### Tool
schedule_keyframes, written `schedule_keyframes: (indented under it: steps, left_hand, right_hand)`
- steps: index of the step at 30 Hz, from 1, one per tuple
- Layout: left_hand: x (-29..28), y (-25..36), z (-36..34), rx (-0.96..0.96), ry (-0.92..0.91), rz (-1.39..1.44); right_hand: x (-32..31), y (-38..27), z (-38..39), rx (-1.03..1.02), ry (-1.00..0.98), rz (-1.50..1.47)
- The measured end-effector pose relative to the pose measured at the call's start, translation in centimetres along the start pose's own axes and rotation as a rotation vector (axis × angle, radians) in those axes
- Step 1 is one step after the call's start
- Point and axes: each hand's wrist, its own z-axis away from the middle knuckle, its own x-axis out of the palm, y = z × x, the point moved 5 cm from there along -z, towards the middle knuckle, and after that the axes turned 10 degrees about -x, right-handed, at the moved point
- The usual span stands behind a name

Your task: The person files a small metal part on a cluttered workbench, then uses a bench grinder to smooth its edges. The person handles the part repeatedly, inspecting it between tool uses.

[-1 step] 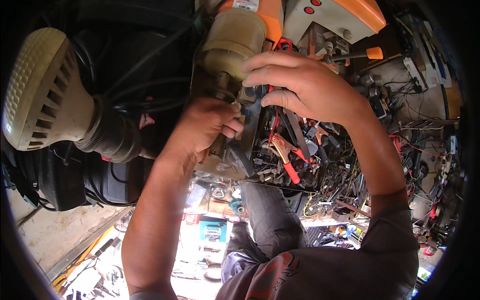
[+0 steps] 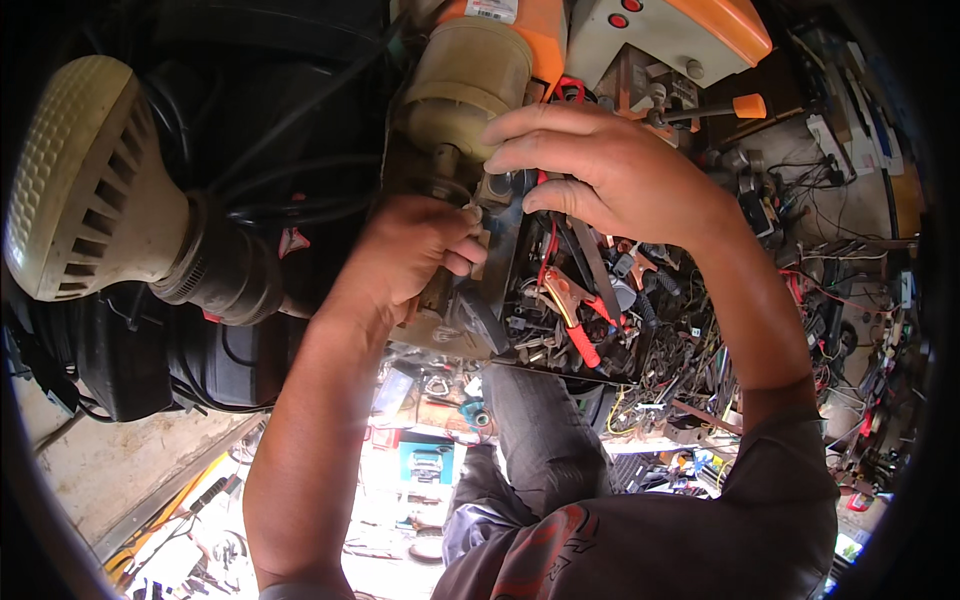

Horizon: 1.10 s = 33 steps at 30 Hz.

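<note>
My left hand (image 2: pixel 418 245) is closed, its fingertips pinched together over a metal part of a bench machine. What they grip, if anything, is too small and too hidden to make out. Just beyond that hand, a metal shaft (image 2: pixel 446 162) comes out of the machine's cream cylindrical housing (image 2: pixel 470 75). To the right, my right hand (image 2: pixel 615 170) hovers with fingers stretched and thumb apart, holding nothing. Its fingertips are close to a small round metal fitting (image 2: pixel 496 186). A dark flat lever-like piece (image 2: pixel 482 318) lies below my left hand.
A large bulb lamp (image 2: pixel 95 190) juts in at the left. Right of the machine, a tray holds metal bits and a red-handled crocodile clip (image 2: pixel 575 312). An orange-tipped lever (image 2: pixel 748 107) sticks out beside a cream and orange casing (image 2: pixel 650 40). Tangled wires and tools crowd the right side.
</note>
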Motion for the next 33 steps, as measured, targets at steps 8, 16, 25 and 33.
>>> schedule_keyframes:
  steps: [8,16,25,33]
  left_hand:
    - [0.0,-0.1,-0.1,-0.017,0.0,0.014]
    - [0.0,-0.1,-0.1,-0.011,0.005,0.007]
    - [0.1,0.2,0.2,-0.003,0.021,-0.008]
    - [0.0,0.0,0.1,-0.034,0.05,-0.001]
  right_hand:
    - [-0.1,0.4,-0.3,-0.01,-0.068,-0.013]
    - [0.4,0.2,0.0,-0.053,0.05,0.185]
    - [1.0,0.6,-0.4,-0.11,-0.085,0.282]
    - [1.5,1.9,-0.9,-0.255,-0.153,0.3]
